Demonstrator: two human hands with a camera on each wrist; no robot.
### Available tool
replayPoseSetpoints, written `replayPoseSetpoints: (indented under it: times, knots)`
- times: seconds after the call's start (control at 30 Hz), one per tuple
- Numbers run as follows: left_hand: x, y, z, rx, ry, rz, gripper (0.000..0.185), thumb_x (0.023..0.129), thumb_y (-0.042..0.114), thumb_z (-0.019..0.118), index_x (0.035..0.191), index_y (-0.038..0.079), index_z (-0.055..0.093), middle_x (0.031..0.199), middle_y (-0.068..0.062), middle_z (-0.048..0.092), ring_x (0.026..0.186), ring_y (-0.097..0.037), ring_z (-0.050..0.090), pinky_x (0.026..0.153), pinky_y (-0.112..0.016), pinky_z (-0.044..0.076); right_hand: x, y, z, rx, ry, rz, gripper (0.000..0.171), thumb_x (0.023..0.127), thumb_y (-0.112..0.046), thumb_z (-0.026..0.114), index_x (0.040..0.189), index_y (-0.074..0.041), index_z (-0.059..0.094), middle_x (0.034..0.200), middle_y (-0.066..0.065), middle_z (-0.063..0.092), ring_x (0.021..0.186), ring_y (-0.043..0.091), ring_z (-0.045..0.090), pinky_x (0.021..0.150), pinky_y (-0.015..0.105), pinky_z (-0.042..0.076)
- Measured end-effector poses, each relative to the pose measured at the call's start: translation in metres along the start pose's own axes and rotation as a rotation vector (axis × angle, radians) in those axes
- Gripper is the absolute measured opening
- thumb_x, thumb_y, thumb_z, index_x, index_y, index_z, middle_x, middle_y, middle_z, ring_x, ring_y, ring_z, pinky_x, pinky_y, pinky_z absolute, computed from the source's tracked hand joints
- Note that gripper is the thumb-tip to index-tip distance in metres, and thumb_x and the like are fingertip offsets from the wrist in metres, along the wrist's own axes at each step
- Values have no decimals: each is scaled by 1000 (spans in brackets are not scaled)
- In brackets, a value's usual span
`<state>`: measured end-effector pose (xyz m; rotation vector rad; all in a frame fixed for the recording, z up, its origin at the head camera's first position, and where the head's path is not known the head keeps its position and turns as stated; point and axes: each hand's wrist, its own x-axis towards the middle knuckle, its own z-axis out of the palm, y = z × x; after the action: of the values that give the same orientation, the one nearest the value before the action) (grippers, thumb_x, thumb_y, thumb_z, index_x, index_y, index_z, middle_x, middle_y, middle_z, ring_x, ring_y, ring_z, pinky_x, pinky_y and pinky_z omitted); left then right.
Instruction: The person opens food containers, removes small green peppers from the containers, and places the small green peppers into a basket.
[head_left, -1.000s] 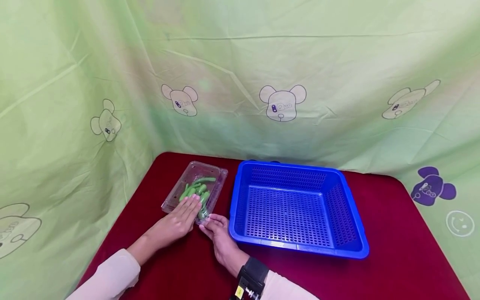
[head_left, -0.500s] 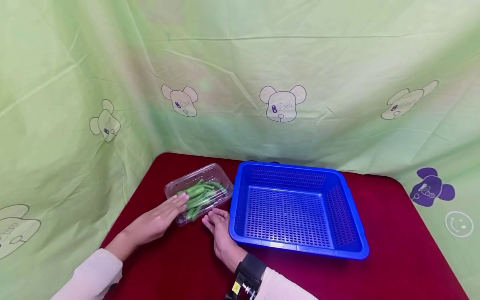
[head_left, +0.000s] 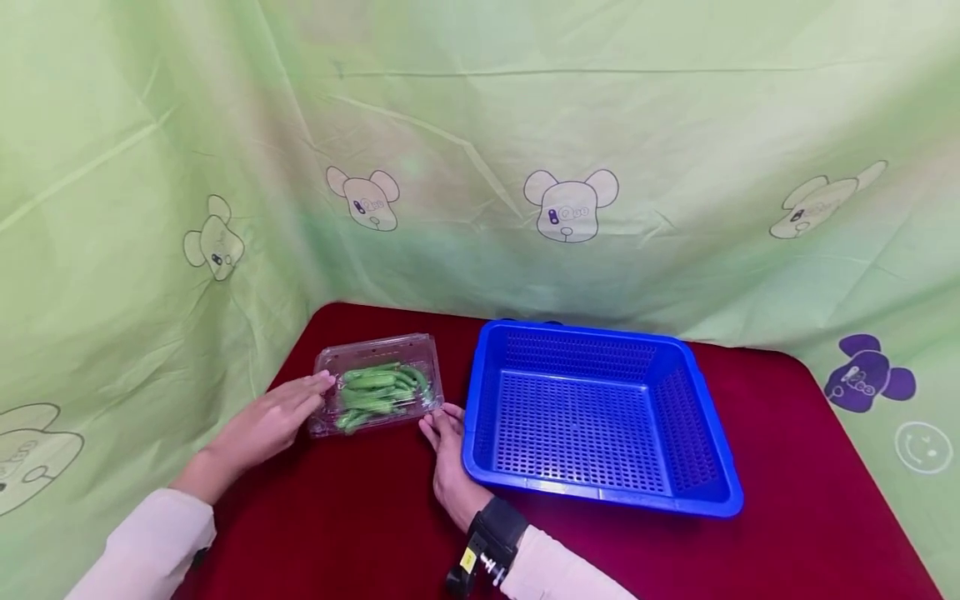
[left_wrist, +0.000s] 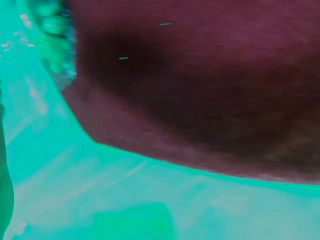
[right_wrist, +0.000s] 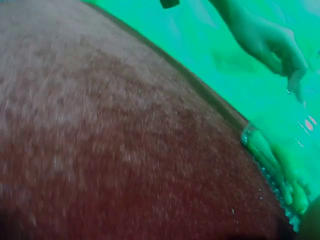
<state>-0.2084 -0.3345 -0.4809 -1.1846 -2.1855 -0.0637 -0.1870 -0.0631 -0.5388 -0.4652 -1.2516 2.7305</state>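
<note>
My left hand (head_left: 266,421) lies on the red tablecloth (head_left: 360,533) with straight, relaxed fingers, the tips touching the left end of the clear plastic clamshell box (head_left: 377,383) without closing round it. My right hand (head_left: 450,454) sits at the box's near right corner, fingertips against that corner, fingers only loosely bent — it grasps nothing. The box rests flat on the cloth, left of the blue basket (head_left: 697,433) and just beside it, its long side running across me; a narrow strip of cloth shows between box and basket wall, and my right hand fills the near end of that gap. Behind the box a band of bare cloth runs to the green curtain (head_left: 480,125), which hangs as a wall round the back and left edges of the table. Nearer me the cloth is open between my two sleeves. The box is thin, glossy and ribbed, with rounded corners, and holds long green pods (head_left: 375,387) lying crosswise. The basket is rigid plastic, rectangular, perforated with small holes on floor and walls — its rim is smooth and thick. The cloth looks matte, velvety; the right wrist view shows its nap and the box edge (right_wrist: 272,165), blurred.
</note>
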Motion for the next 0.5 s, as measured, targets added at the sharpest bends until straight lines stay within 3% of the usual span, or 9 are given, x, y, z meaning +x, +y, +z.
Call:
replayPoseSetpoints:
  times: [0.07,0.13,0.2,0.3,0.4,0.5]
  knots:
    - [14,4,0,-1,0,-71,46,110,14,25,110,-7,66,130,-26,67,119,-43,66,128,-27,19,1,1,1,13,4,-13,27,95,4,63,119,8,54,88,0,62,78,7,70,82,27,62]
    - [32,11,1,-23,-49,-184,38,109,18,38,120,-7,65,138,-26,63,129,-43,60,129,-33,22,2,1,2,20,6,-17,25,96,3,62,119,7,54,88,0,63,79,8,70,83,27,62]
    - [47,20,4,-53,-149,-294,44,106,25,51,135,-6,58,149,-25,54,141,-43,49,128,-43,23,2,1,3,27,5,-26,24,96,2,61,118,7,54,88,1,64,80,8,70,84,28,62]
    - [65,29,13,-106,-342,-425,72,100,38,64,155,-1,39,162,-23,37,154,-42,28,126,-59,20,3,2,4,38,15,-26,21,97,1,60,117,6,55,88,1,65,81,8,71,85,27,62]
    - [77,32,23,-178,-520,-486,86,98,49,63,162,7,25,168,-23,21,157,-45,14,123,-69,14,3,2,6,53,23,-27,19,97,2,60,116,6,56,89,2,65,82,9,71,85,27,62]
    - [83,31,28,-236,-634,-510,85,98,49,63,164,13,23,169,-25,16,157,-48,11,121,-71,16,2,4,7,65,14,-14,21,97,2,59,117,6,55,90,1,65,83,8,71,86,27,61]
